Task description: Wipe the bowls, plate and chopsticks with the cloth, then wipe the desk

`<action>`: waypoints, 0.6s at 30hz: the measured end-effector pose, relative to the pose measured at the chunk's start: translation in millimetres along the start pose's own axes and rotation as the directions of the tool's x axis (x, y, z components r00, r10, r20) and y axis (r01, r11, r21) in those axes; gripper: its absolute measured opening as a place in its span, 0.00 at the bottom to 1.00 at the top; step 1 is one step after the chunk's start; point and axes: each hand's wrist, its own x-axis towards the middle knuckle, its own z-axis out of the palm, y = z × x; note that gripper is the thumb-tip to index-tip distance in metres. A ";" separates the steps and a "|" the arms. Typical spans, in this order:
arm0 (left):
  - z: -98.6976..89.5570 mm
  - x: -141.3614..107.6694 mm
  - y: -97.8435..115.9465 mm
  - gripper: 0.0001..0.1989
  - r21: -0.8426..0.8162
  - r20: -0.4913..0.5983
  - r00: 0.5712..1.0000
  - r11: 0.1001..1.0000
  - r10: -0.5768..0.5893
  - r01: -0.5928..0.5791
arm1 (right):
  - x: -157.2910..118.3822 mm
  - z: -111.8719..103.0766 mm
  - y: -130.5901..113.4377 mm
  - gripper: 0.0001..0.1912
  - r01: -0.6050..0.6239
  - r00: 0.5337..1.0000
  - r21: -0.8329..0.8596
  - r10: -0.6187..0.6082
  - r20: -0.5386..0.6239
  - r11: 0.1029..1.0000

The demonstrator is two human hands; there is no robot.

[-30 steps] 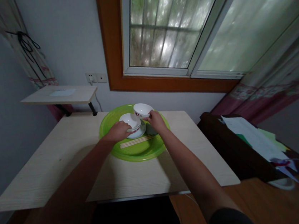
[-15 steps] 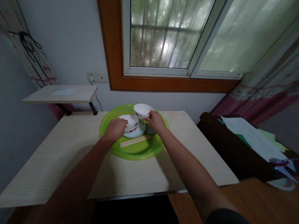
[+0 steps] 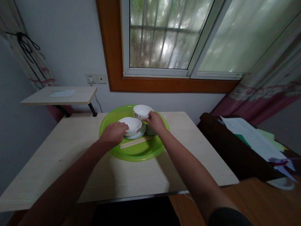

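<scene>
My left hand is closed on the rim of a white bowl with red marks, over a white plate. A second white bowl is held at its right side by my right hand, slightly behind and right of the first bowl. Both bowls are upright. Beneath them lies a round green tray. Several light wooden chopsticks rest on it in front of the plate. A dark grey-green item is partly hidden behind my right hand.
The tray stands on a pale wooden table. A small raised shelf with a paper on it stands at the back left. Behind the table are a wall and a window. To the right, papers lie on a dark brown piece of furniture.
The left bowl has been raised slightly toward me and now looks like one bowl; two stacked rims showed there before. The right bowl stays in my right hand, barely moved.
</scene>
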 end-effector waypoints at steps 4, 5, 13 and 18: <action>-1.6 -9.0 18.2 0.09 -0.007 -0.024 0.993 0.993 0.115 -0.115 | -2.0 -3.4 -4.8 0.12 -0.010 1.000 -0.040 0.010 0.010 0.999; -1.7 -10.6 22.9 0.08 -0.007 -0.029 0.990 0.991 0.135 -0.135 | -3.0 -4.8 -6.2 0.12 -0.009 1.000 -0.052 0.009 0.016 0.999; 11.4 -16.5 41.7 0.08 -0.032 -0.014 0.975 0.975 0.220 -0.220 | -12.3 -16.2 -16.1 0.14 0.009 0.998 -0.149 0.000 0.059 0.989; 24.1 -16.9 41.4 0.07 -0.036 -0.008 0.974 0.973 0.227 -0.227 | -14.8 -20.9 -20.7 0.15 0.012 0.995 -0.217 0.011 0.102 0.976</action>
